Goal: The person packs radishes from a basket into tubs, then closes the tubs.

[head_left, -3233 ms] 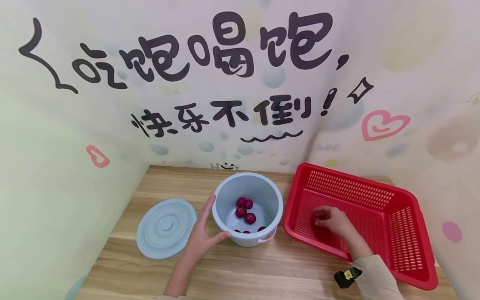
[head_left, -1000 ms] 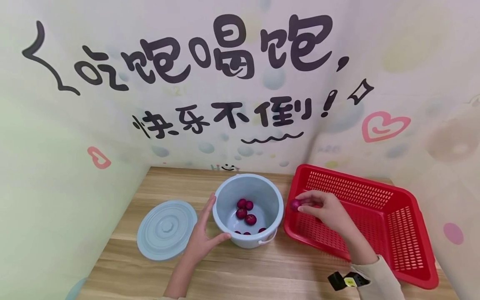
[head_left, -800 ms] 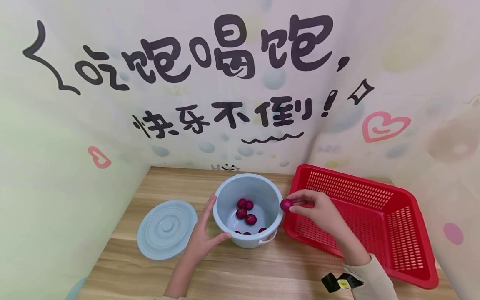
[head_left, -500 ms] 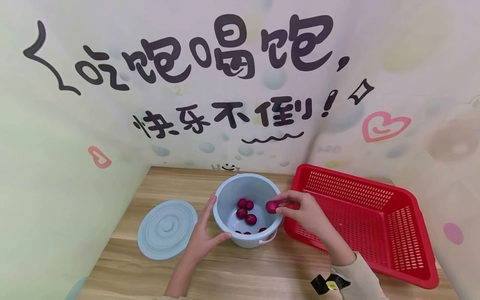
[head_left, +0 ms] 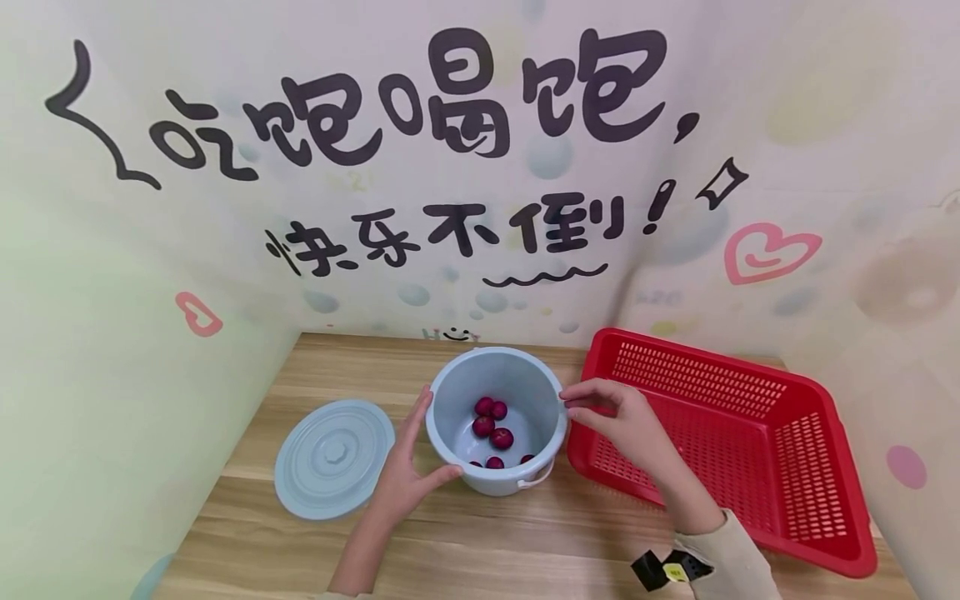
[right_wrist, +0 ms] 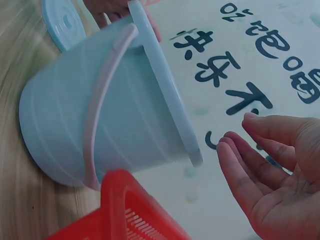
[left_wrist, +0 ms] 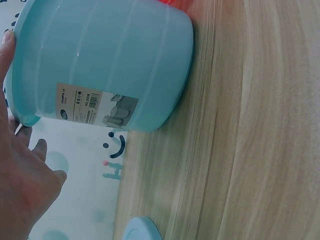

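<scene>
Several dark red plums (head_left: 501,438) lie at the bottom of a light blue bucket (head_left: 451,379), which stands upright on the table; its front rim partly hides a few. My left hand (head_left: 399,479) touches the bucket's left rim with spread fingers and thumb. In the left wrist view, the thumb of the left hand (left_wrist: 22,180) lies against the rim. At the bucket's right rim is my right hand (head_left: 618,421), fingers loosely bent and no plum between them. The right wrist view shows the right hand (right_wrist: 275,170) with a gap between thumb and fingers.
A red perforated basket (head_left: 757,400) stands close to the bucket's right side. The round blue lid (head_left: 333,458) lies flat to the left. Behind the wooden table (head_left: 480,550) rises a wall covering with black lettering. The bucket's handle (right_wrist: 102,95) hangs down its side.
My right hand took a plum from the red basket, carried it left over the bucket and let it go inside. It has since drawn slightly right. The left hand stays at the rim.
</scene>
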A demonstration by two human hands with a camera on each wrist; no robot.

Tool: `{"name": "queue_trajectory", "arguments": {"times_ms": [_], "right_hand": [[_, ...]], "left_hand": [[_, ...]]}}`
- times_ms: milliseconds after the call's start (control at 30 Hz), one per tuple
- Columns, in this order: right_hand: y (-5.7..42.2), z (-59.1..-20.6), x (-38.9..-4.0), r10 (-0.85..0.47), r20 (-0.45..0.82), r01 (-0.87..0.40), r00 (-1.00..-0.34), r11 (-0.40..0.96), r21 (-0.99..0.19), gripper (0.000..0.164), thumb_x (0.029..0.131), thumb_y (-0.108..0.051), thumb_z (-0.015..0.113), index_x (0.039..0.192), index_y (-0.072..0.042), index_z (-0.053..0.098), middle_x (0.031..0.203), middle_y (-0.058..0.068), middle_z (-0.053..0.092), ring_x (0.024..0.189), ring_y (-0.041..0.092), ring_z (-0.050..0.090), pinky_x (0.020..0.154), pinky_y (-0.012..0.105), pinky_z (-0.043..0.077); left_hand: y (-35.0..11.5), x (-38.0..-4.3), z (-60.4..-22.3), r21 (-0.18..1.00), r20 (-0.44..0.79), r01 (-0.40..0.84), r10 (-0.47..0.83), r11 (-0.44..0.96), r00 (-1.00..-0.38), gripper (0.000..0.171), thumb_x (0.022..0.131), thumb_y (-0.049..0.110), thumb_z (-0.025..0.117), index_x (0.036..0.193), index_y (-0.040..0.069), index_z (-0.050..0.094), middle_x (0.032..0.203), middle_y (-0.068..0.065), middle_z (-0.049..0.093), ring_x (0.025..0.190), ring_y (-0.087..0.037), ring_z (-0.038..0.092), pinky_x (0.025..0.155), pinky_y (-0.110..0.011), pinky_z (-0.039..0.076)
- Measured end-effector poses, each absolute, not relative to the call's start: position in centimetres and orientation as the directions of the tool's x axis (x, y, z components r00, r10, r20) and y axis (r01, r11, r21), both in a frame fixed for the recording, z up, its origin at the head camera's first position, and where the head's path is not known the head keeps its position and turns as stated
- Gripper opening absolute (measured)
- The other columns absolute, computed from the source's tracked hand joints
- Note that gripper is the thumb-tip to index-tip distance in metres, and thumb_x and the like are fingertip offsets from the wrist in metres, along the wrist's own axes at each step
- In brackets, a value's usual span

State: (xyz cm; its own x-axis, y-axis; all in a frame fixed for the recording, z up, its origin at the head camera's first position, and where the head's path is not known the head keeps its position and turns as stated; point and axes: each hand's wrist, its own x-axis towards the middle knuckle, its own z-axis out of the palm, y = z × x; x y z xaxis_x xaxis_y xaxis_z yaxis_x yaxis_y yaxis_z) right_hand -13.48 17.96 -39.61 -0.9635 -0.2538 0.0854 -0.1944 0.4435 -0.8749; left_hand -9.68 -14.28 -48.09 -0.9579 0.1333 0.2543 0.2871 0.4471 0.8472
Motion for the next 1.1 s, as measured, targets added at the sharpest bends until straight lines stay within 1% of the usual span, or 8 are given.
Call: {"name": "queue_trajectory", "arguments": {"times_ms": [167, 267, 400, 500, 600, 767, 1000, 1100], "right_hand": [[19.6, -39.8, -13.6, -0.198, 0.073, -0.162, -0.977, 0.482, -0.861, 0.028, 0.091, -0.02, 0.073, 0.118, -0.012, 0.071, 0.116, 0.007, 0.072, 0.108, 0.025, 0.066, 0.085, 0.019, 0.057], [20.6, -39.8, -13.6, -0.169, 0.061, -0.136, -0.984, 0.479, -0.867, 0.027, 0.092, -0.022, 0.072, 0.118, -0.013, 0.07, 0.116, 0.009, 0.072, 0.105, 0.018, 0.066, 0.084, 0.017, 0.056], [21.8, -39.9, -13.6, -0.145, 0.059, -0.12, -0.988, 0.46, -0.88, 0.028, 0.094, -0.023, 0.07, 0.119, -0.011, 0.07, 0.119, 0.013, 0.071, 0.098, 0.004, 0.065, 0.079, 0.019, 0.057], [22.5, -40.1, -13.6, -0.131, 0.06, -0.112, -0.99, 0.435, -0.893, 0.029, 0.095, -0.024, 0.069, 0.12, -0.009, 0.069, 0.121, 0.014, 0.07, 0.093, 0.001, 0.064, 0.07, 0.024, 0.059], [23.2, -40.5, -13.6, -0.118, 0.068, -0.112, -0.991, 0.42, -0.901, 0.029, 0.095, -0.024, 0.069, 0.12, -0.009, 0.069, 0.116, 0.003, 0.072, 0.091, 0.002, 0.065, 0.067, 0.024, 0.058], [24.2, -41.3, -13.7, -0.101, 0.091, -0.125, -0.991, 0.412, -0.903, 0.031, 0.097, -0.023, 0.067, 0.12, -0.004, 0.068, 0.103, -0.022, 0.069, 0.092, -0.002, 0.066, 0.078, 0.018, 0.058], [25.3, -42.8, -13.9, -0.048, 0.064, -0.078, -0.997, 0.433, -0.898, 0.035, 0.098, -0.026, 0.065, 0.122, -0.002, 0.066, 0.111, -0.002, 0.072, 0.094, -0.008, 0.064, 0.081, 0.015, 0.056], [25.7, -43.6, -14.1, -0.016, 0.033, -0.037, -0.999, 0.441, -0.897, 0.038, 0.098, -0.029, 0.064, 0.124, -0.002, 0.065, 0.111, -0.004, 0.072, 0.093, -0.01, 0.063, 0.081, 0.013, 0.055]], "left_hand": [[-14.3, -9.8, -48.3, 0.838, 0.27, 0.304, 0.14, 0.452, -0.953, 0.111, 0.073, 0.025, 0.089, 0.16, 0.025, 0.021, 0.168, -0.004, 0.02, 0.152, -0.04, 0.022, 0.112, -0.071, 0.031], [-14.3, -9.8, -48.3, 0.842, 0.267, 0.301, 0.139, 0.448, -0.954, 0.111, 0.073, 0.025, 0.089, 0.16, 0.026, 0.021, 0.168, -0.003, 0.02, 0.153, -0.039, 0.022, 0.113, -0.071, 0.03], [-14.3, -9.8, -48.3, 0.847, 0.256, 0.289, 0.134, 0.446, -0.957, 0.11, 0.073, 0.026, 0.089, 0.16, 0.027, 0.02, 0.168, -0.001, 0.019, 0.153, -0.039, 0.022, 0.113, -0.071, 0.03], [-14.3, -9.8, -48.2, 0.849, 0.25, 0.282, 0.13, 0.447, -0.959, 0.11, 0.074, 0.026, 0.089, 0.16, 0.028, 0.02, 0.168, 0.0, 0.019, 0.152, -0.039, 0.023, 0.113, -0.071, 0.03], [-14.3, -9.8, -48.3, 0.849, 0.247, 0.279, 0.129, 0.449, -0.96, 0.109, 0.074, 0.026, 0.088, 0.16, 0.028, 0.021, 0.168, 0.0, 0.019, 0.152, -0.039, 0.023, 0.113, -0.071, 0.03], [-14.3, -9.7, -48.3, 0.85, 0.25, 0.283, 0.131, 0.445, -0.959, 0.11, 0.074, 0.025, 0.088, 0.16, 0.028, 0.02, 0.168, -0.001, 0.019, 0.153, -0.039, 0.022, 0.113, -0.071, 0.029], [-14.3, -9.7, -48.3, 0.844, 0.269, 0.301, 0.137, 0.443, -0.953, 0.11, 0.073, 0.023, 0.089, 0.16, 0.026, 0.021, 0.168, -0.003, 0.02, 0.152, -0.04, 0.022, 0.113, -0.072, 0.029], [-14.3, -9.7, -48.2, 0.844, 0.266, 0.299, 0.138, 0.445, -0.954, 0.11, 0.073, 0.023, 0.089, 0.16, 0.026, 0.021, 0.168, -0.003, 0.02, 0.152, -0.041, 0.022, 0.113, -0.071, 0.03]]}}
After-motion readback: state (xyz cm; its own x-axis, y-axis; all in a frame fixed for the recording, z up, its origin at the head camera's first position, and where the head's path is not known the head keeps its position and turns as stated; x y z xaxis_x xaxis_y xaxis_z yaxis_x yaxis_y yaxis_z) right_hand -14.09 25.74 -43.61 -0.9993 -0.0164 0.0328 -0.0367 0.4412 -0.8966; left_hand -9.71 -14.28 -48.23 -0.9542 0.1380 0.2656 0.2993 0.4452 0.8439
